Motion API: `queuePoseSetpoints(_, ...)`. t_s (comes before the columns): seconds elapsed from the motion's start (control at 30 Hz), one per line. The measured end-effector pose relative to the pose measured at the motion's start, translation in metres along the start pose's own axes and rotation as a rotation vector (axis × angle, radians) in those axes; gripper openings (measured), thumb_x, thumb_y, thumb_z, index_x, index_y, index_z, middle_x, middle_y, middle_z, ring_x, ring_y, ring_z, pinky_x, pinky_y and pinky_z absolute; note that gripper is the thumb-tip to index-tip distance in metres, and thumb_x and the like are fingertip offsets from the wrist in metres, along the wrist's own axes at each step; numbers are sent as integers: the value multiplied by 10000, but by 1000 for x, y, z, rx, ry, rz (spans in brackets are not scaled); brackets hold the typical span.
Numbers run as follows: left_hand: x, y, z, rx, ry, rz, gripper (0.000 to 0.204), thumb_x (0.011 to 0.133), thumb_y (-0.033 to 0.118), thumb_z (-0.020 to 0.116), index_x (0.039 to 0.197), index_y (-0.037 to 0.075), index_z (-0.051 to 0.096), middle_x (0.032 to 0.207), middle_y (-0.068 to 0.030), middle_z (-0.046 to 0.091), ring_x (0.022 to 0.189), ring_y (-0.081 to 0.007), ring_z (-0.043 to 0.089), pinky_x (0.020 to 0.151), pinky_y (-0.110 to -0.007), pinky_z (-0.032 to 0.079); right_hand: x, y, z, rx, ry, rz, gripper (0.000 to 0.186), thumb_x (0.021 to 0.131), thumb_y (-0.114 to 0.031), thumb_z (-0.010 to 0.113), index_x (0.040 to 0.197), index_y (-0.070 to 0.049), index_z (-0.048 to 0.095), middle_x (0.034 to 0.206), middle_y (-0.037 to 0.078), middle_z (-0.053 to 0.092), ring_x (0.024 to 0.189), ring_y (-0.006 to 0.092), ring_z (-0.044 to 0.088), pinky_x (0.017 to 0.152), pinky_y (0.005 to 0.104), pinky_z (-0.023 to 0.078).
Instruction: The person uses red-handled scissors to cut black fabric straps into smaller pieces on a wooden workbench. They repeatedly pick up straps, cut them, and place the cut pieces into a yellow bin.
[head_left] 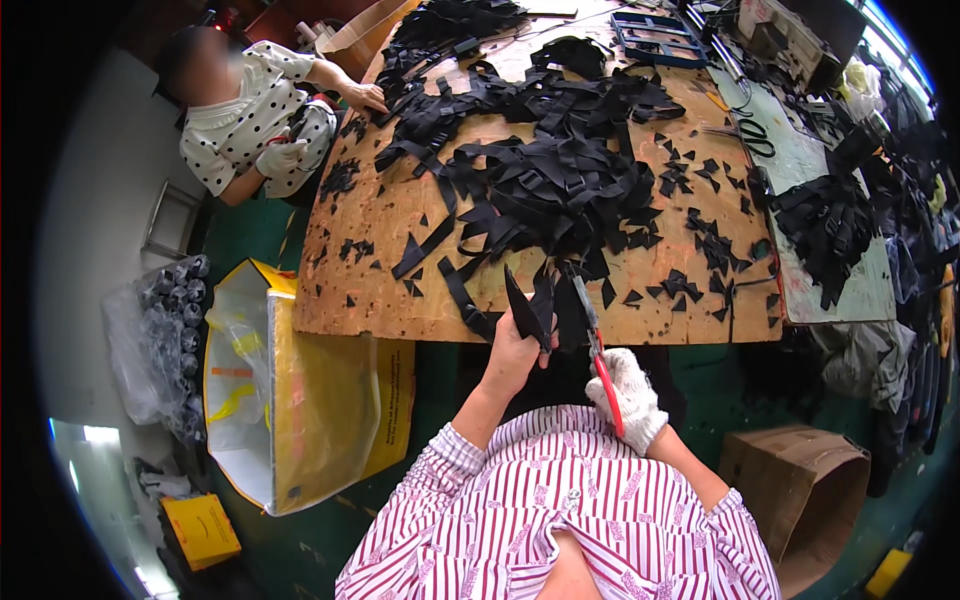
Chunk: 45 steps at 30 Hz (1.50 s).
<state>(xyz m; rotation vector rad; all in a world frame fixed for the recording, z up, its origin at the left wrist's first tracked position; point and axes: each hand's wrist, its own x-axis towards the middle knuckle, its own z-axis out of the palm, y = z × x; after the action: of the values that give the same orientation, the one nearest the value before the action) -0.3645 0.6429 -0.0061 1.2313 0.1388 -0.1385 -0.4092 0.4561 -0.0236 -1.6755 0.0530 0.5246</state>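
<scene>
My left hand (515, 352), bare, grips a folded black fabric strap piece (530, 305) at the near edge of the wooden table (330, 290). My right hand (625, 395), in a white knit glove, is closed on red-handled scissors (609, 385), whose metal blades point up beside the dangling black straps. A large tangled pile of black straps with buckles (545, 185) lies just beyond my hands, with small black triangular offcuts (680, 285) scattered around it.
At the left, a co-worker (260, 120) stands at the table, one hand on it, a gloved hand lower. A yellow-lined bin (240, 390) stands below left, a cardboard box (800, 470) below right. A side board (860, 300) bears more straps; a blue tray (625, 30) is at the back.
</scene>
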Motion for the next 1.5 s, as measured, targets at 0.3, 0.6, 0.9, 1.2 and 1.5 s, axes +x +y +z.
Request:
queuePoseSetpoints(0.3,-2,-2,-2,65,-53,-2,233,819,-37,518,1039,17,466,646,-8,475,493,-65,455,399,-178,378,8,-6,-7,-229,-16,-53,463,769,-249,693,1099,-25,459,886,122,582,792,217,573,701,343,464)
queuePoseSetpoints(0.6,-2,-5,-3,92,-48,5,170,827,7,541,979,28,468,637,1,460,504,-61,449,400,-176,364,5,5,1,63,-2,30,449,756,-228,705,1070,-12,467,863,103,558,755,187,536,687,321,457)
queuePoseSetpoints(0.9,-5,-4,3,-17,16,53,122,803,-71,451,861,25,500,687,-38,517,506,-87,474,403,-207,367,11,-1,-13,-168,-137,-33,374,783,-185,562,1117,-44,472,834,118,583,763,243,597,730,335,474)
queuePoseSetpoints(1.2,-5,-4,11,64,53,47,103,859,80,535,816,67,442,637,-9,477,505,-65,454,407,-187,365,5,10,-5,-29,-17,-46,359,794,-155,593,1097,-18,458,845,69,552,741,170,549,707,297,463)
queuePoseSetpoints(1.5,-9,-12,2,175,-2,22,230,835,-23,520,1056,16,475,703,-26,527,549,-73,508,405,-182,400,9,-6,0,82,-34,38,341,780,-68,601,1078,-33,440,799,32,506,610,98,488,551,247,438)
